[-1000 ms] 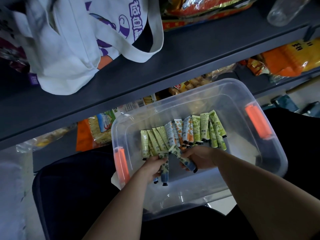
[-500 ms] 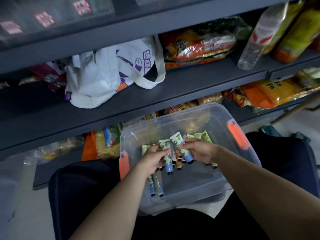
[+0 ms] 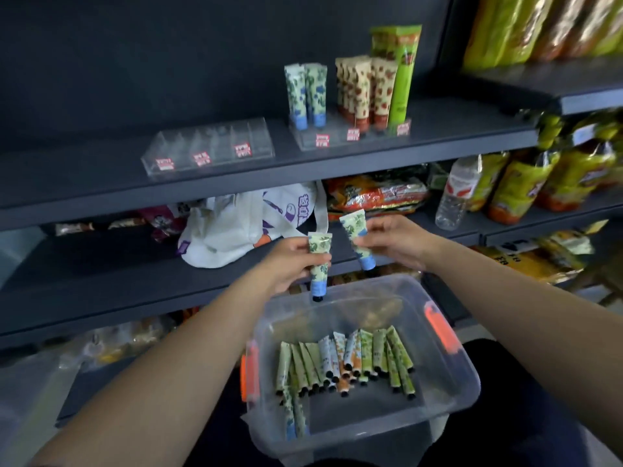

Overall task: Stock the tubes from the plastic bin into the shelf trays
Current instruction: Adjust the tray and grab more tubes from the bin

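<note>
My left hand (image 3: 286,261) grips a green-and-blue leaf-patterned tube (image 3: 319,264), cap down, above the clear plastic bin (image 3: 448,396). My right hand (image 3: 392,242) holds a second tube of the same pattern (image 3: 356,239), tilted, cap down. Several more tubes (image 3: 344,362) lie in a row on the bin's floor. On the upper shelf stand two clear trays: the left tray (image 3: 209,150) holds nothing, the right tray (image 3: 350,133) holds upright blue-patterned tubes (image 3: 306,92), brown-patterned tubes and a green one.
A white tote bag (image 3: 236,227) lies on the middle shelf just behind my hands. Snack packs (image 3: 374,193), a water bottle (image 3: 456,193) and bottled drinks (image 3: 526,183) fill the shelves to the right. The bin has orange handles (image 3: 438,326).
Both hands have lifted out of the bin, each with one tube, and risen to the middle shelf's height. My view has tilted up, so the upper shelf and its trays now show.
</note>
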`<state>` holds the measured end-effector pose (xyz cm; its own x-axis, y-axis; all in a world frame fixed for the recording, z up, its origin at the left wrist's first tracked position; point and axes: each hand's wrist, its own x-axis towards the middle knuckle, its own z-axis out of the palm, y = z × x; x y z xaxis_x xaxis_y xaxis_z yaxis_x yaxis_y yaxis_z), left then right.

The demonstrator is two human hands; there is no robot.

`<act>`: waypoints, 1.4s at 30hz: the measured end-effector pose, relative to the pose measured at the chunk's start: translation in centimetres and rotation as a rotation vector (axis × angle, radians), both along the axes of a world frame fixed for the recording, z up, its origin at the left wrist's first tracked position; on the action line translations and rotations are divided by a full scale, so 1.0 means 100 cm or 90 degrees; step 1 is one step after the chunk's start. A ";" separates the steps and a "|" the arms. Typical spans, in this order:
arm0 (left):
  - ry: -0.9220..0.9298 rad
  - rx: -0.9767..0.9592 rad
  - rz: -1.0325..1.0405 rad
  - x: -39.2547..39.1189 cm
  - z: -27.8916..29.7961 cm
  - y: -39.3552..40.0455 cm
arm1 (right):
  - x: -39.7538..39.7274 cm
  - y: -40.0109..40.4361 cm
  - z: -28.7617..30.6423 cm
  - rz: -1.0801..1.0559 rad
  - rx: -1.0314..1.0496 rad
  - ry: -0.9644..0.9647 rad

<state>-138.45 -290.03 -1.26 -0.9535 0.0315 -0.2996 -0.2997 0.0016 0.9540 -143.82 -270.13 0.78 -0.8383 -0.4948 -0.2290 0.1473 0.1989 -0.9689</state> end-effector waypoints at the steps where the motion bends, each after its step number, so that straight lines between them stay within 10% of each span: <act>1: 0.020 -0.012 -0.003 -0.003 0.014 -0.001 | -0.002 -0.001 0.013 -0.022 0.016 0.042; 17: 0.313 -0.187 0.144 -0.085 0.213 -0.032 | -0.061 -0.051 0.202 -0.151 0.101 0.409; 42: 0.294 -0.414 0.184 -0.192 0.172 -0.049 | -0.155 -0.112 0.174 -0.153 0.473 0.524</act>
